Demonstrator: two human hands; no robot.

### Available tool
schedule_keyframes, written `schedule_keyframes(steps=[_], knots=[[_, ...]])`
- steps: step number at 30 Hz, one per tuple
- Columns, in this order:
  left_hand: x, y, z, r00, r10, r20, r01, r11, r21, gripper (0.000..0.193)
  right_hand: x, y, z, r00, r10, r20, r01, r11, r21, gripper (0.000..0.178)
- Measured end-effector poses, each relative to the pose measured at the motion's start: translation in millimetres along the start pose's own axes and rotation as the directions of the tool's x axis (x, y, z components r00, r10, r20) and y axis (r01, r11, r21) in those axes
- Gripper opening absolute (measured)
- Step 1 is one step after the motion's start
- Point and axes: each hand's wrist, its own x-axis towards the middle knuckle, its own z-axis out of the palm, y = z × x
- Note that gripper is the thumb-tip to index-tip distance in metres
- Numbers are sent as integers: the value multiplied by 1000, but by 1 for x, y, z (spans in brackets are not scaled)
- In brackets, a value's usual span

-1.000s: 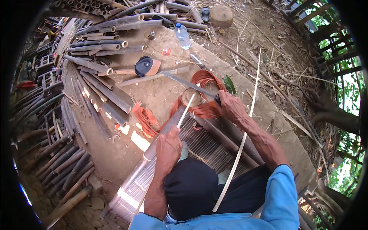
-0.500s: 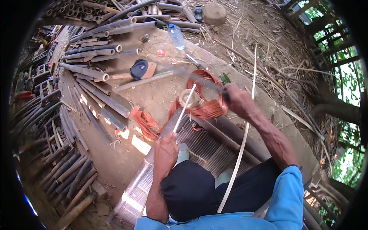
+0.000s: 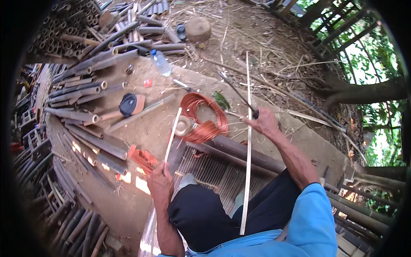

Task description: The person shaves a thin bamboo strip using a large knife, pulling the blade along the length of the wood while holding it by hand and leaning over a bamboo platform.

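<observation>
My left hand point(image 3: 161, 182) is closed on a slim pale bamboo stick point(image 3: 173, 135), which slants up and away over the bench. In my right hand point(image 3: 264, 123) is the black handle of a knife point(image 3: 232, 89); its dark, narrow blade points away and to the left, apart from the stick. A long pale bamboo strip point(image 3: 247, 175) runs from my lap outward, passing just beside the right hand. Beyond my knees lies a coil of reddish-brown cord point(image 3: 203, 133), with a pale round roll point(image 3: 183, 125) against it.
My legs rest over a slatted bamboo bench point(image 3: 195, 165). Cut bamboo poles point(image 3: 105, 143) lie in piles at left. A cap point(image 3: 132, 105), a water bottle point(image 3: 161, 63) and a leaf point(image 3: 221, 100) are on the ground ahead. A wood stump point(image 3: 198, 29) stands farther off.
The knife, blurred near the stick before, has swung right and now points farther outward. My right hand has shifted to the right relative to the long strip. The whole view has turned somewhat.
</observation>
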Motion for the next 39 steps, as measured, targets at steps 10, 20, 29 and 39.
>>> schedule_keyframes(steps=[10, 20, 29, 39], knots=[[-1, 30, -65, 981, 192, -24, -186, 968, 170, 15, -59, 15, 14, 867, 387, 315, -410, 912, 8, 43], [-36, 97, -174, 898, 438, 38, -413, 811, 415, 20, 39, 4, -148, 864, 425, -270, -414, 905, 100, 46], [-63, 202, -259, 781, 610, 134, -619, 725, 302, 17, -67, -130, -321, 943, 331, 31, -296, 793, 533, 32], [-94, 316, -329, 586, 359, 727, -664, 727, 176, 32, -243, -268, -358, 953, 287, 101, -292, 773, 564, 41]])
